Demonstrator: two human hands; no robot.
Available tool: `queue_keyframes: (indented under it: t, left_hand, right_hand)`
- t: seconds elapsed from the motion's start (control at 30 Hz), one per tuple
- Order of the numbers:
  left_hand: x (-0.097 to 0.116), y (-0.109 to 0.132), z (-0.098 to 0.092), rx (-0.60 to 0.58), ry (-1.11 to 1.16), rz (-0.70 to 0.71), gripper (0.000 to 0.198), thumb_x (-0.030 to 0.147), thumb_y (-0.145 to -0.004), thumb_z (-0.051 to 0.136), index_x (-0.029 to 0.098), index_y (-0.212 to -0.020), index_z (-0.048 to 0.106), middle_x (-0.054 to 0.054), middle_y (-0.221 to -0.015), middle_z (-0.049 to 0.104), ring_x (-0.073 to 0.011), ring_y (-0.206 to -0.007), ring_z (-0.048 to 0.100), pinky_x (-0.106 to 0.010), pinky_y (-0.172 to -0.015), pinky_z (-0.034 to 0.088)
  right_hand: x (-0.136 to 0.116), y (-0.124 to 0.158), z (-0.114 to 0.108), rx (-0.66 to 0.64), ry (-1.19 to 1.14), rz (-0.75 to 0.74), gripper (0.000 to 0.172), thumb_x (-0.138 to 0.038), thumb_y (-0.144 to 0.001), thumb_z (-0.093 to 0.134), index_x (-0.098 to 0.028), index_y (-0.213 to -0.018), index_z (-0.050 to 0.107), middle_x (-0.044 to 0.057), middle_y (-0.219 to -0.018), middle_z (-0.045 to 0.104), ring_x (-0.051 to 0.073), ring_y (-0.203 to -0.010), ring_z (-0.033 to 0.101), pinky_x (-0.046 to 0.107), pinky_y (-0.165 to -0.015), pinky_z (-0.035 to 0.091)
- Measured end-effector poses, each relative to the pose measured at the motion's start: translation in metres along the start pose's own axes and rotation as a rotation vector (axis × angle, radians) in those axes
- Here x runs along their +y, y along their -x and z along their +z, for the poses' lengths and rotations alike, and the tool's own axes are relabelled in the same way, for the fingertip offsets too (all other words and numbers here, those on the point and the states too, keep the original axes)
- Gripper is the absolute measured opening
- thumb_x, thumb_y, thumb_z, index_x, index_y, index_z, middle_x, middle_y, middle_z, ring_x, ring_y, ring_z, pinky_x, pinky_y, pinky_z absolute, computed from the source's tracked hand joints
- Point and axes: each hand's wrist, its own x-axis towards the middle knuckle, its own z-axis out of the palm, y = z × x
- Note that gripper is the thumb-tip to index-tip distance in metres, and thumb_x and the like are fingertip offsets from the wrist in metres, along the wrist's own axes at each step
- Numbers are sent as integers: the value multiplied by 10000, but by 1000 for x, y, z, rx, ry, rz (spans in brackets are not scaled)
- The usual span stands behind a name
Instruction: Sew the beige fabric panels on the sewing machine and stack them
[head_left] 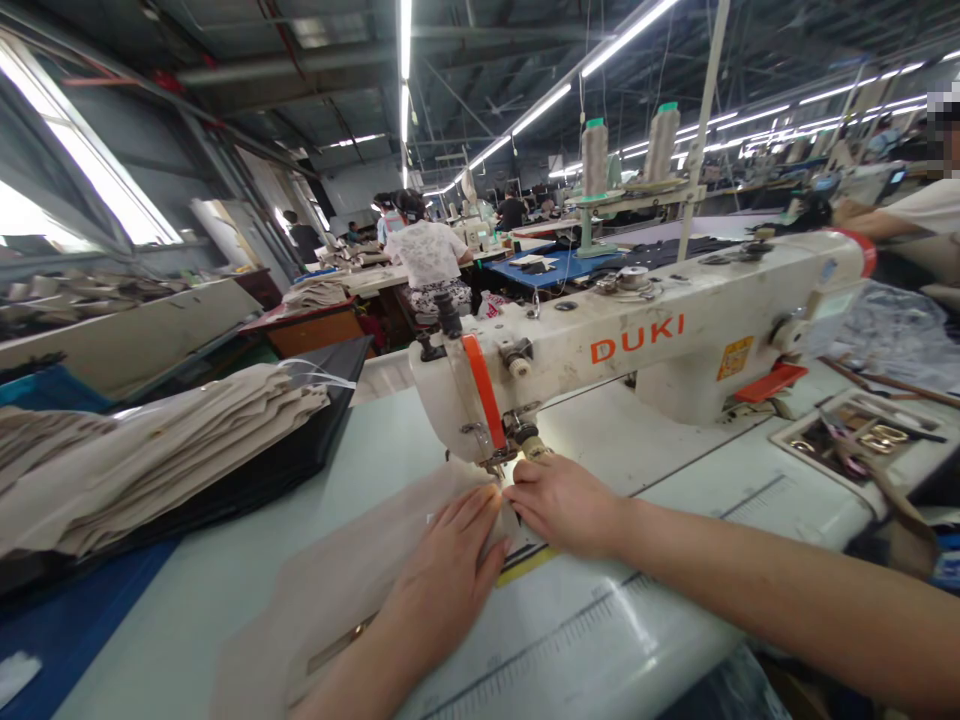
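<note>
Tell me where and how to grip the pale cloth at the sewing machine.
Probably pinch the pale cloth by its near-left edge, coming from the left: that thin edge lies flat on the tabletop, away from the machine head, while the left hand and right hand crowd the end beneath it.

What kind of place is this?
It looks like a sewing factory or workshop: there's a sewing machine, tall spools of thread and a pile of cloth.
</note>
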Motion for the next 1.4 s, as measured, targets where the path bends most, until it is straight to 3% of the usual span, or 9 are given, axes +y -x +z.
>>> queue_keyframes:
  t: [0.77, 1.17, 1.27, 1.4]
  left_hand:
    - [-3, -2, 4, -37, -14, 1, 422, 333, -979, 444, 153, -1335, 584, -144, -1397, 605, -300, -1287, 567, -523, -1064, 487]
    - [-14, -22, 2, -16, -54, -24, 361, 312, -980, 454, 162, -1257, 631, -145, -1353, 639, -293, -1284, 575, -487, -1074, 477]
    - [-13, -16, -2, -11, -45, -46, 380, 307, -974, 470, 171, -1301, 608, -138, -1383, 619, -284, -1294, 569, -477, -1086, 467]
    - [-6, 15, -14, -74, -40, -78, 451, 338, -983, 475, 168, -1395, 545, -135, -1447, 565, -273, -1334, 533, -484, -1114, 440]
  right_hand:
    - [-1, 3, 7, 38, -11, -12, 174, -190, -970, 534, -127, -932, 692, 94, -911, 655, 226, -885, 560, 350, -824, 438]
    - [1, 0, 10, 56, -12, -9, 191, -182, -963, 525, -132, -888, 693, 97, -883, 663, 217, -864, 571, 347, -842, 443]
    - [-1, 2, 6, 70, -32, -13, 204, -163, -961, 519, -134, -867, 698, 97, -881, 672, 209, -853, 577, 341, -843, 442]
    - [-4, 6, 3, 128, -84, -32, 227, -155, -966, 511, -149, -845, 704, 85, -854, 682, 204, -841, 589, 328, -821, 449]
